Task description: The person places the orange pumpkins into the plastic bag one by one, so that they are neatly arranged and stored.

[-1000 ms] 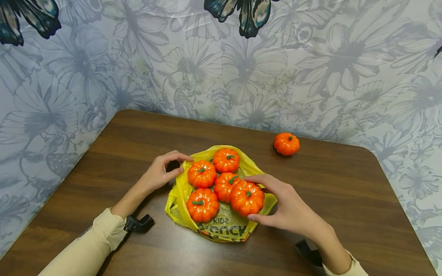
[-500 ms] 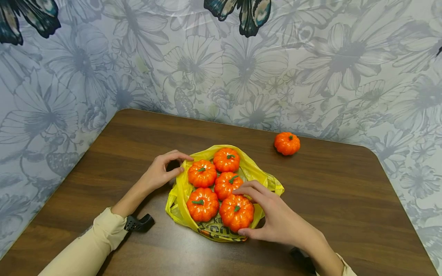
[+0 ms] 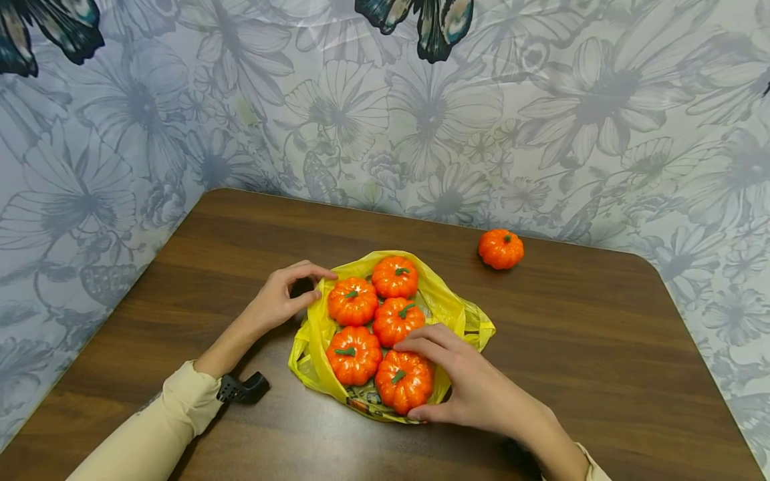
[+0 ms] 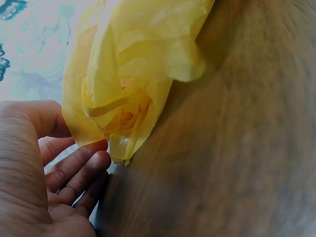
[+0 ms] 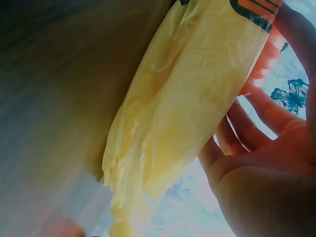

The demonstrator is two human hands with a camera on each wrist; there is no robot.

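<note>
A yellow plastic bag (image 3: 442, 294) lies spread open on the table, with several small orange pumpkins inside. My left hand (image 3: 281, 295) pinches the bag's left rim between thumb and fingers; in the left wrist view the yellow plastic (image 4: 153, 54) hangs into that grasp. At the near right of the bag, my right hand (image 3: 472, 377) holds a glossy orange pumpkin (image 3: 404, 384) with a green stem, thumb at its near side and fingertips at its far side. The neighbouring pumpkins (image 3: 353, 355) sit to its left and behind. In the right wrist view the bag hides most of the held pumpkin (image 5: 261, 66).
One more pumpkin (image 3: 501, 249) stands outside the bag near the table's back edge. The brown wooden table (image 3: 601, 347) meets a flower-patterned wall covering (image 3: 433, 133) at the back. A black strap (image 3: 243, 389) sits at the left wrist.
My right hand has carried its pumpkin left and toward the front of the bag, over the printed lettering. The bag's right side has spread outward. My left hand has stayed in place.
</note>
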